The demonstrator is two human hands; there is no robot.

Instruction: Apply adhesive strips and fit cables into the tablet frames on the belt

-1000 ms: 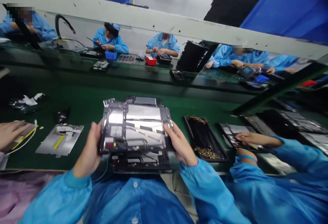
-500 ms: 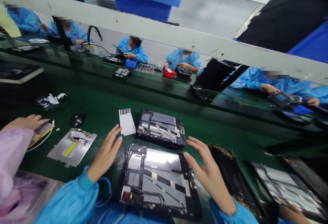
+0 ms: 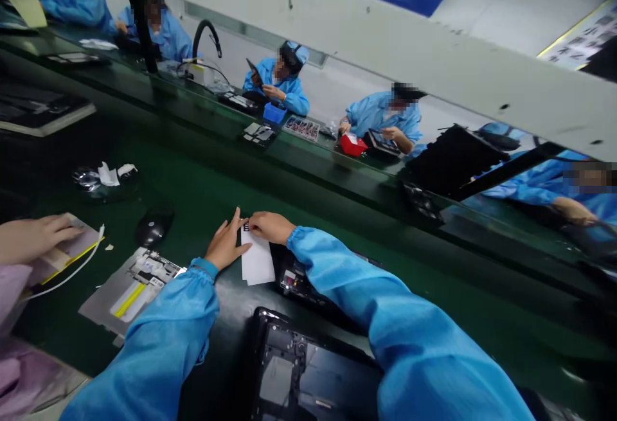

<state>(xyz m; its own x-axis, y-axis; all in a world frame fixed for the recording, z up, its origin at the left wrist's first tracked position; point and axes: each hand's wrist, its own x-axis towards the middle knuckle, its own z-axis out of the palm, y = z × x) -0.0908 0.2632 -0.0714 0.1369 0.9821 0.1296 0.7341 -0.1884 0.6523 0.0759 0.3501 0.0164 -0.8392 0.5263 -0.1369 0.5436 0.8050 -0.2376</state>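
Left hand (image 3: 224,243) open, fingers spread, at the left edge of the white sheet (image 3: 259,260). Right hand (image 3: 270,227) reaches across to the sheet's top end, fingers bent and tips together over the black-marked strip (image 3: 245,227); can't tell if it's pinching a piece of it. Sheet lies flat on the green table (image 3: 193,180), between the left hand and the far device (image 3: 292,277). That one's an opened flat unit, mostly under the right sleeve (image 3: 357,279). Near device (image 3: 332,376), also opened, sits closer to the wearer, innards up, right part covered by the same sleeve, bottom cut off by the frame. Left of the left hand: black mouse (image 3: 154,227), and just below it a metal plate (image 3: 103,305) with a yellow strip (image 3: 130,300), partly behind the left sleeve (image 3: 159,337). Far left, a neighbor's hand (image 3: 41,239) rests on a yellow-edged panel (image 3: 72,220), white cable (image 3: 80,277) curving alongside. Clear plastic (image 3: 87,179) and white scraps (image 3: 108,175) beyond the mouse. Across the bench: people in blue jackets, blue box (image 3: 274,113), parts tray (image 3: 302,128), red box (image 3: 353,145), in that order left to right.
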